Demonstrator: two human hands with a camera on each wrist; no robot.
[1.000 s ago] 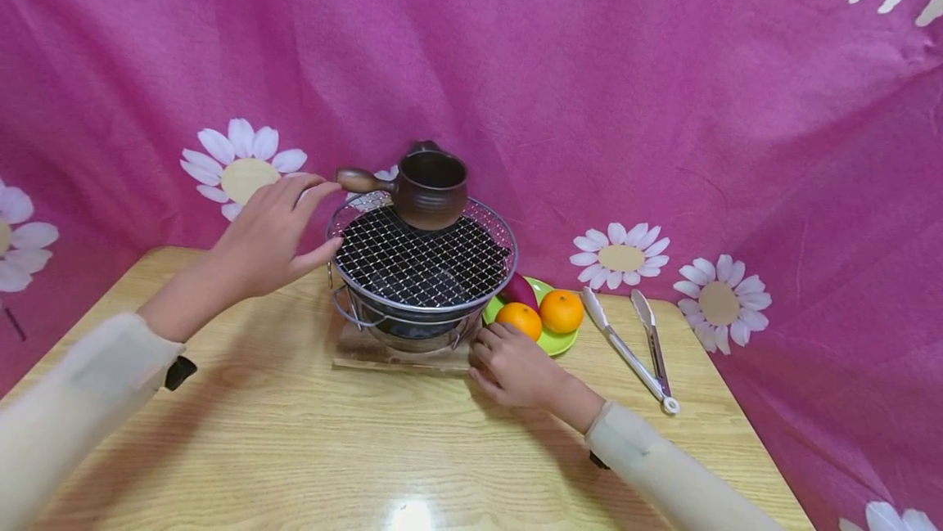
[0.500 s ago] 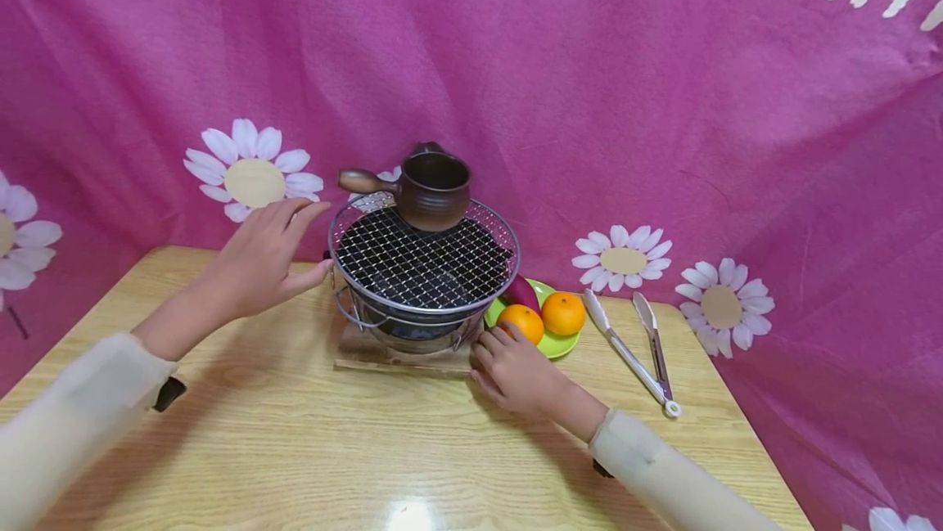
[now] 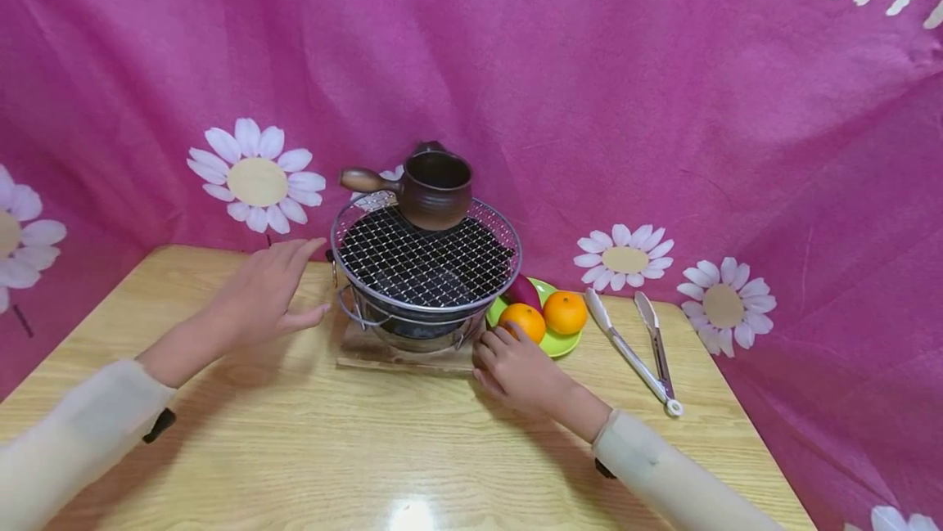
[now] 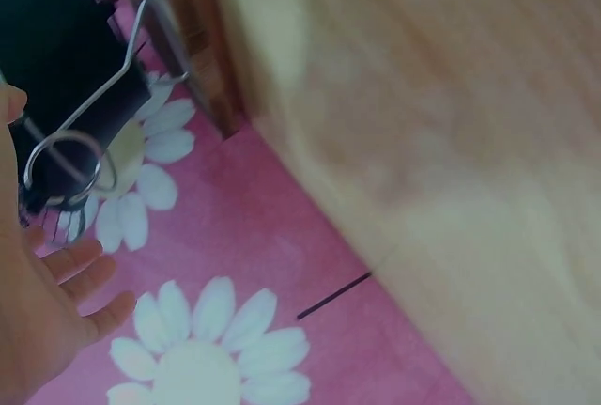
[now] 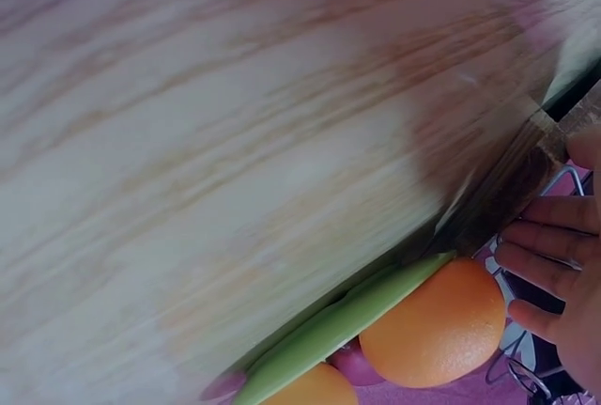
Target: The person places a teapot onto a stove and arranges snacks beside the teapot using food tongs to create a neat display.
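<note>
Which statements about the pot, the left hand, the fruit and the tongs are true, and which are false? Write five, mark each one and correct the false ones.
1. The brown pot stands on the round wire grill net. True.
2. The left hand grips the pot's handle. False: the hand is apart from the handle, fingers extended.
3. Two oranges lie on the green plate. True.
4. The tongs lie to the right of the plate. True.
5. The tongs are closed. False: their arms are spread apart.

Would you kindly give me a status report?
Left hand holds nothing. Right hand at wooden board, grip unclear. Pot on grill mesh. Nearer orange beside right hand.
</note>
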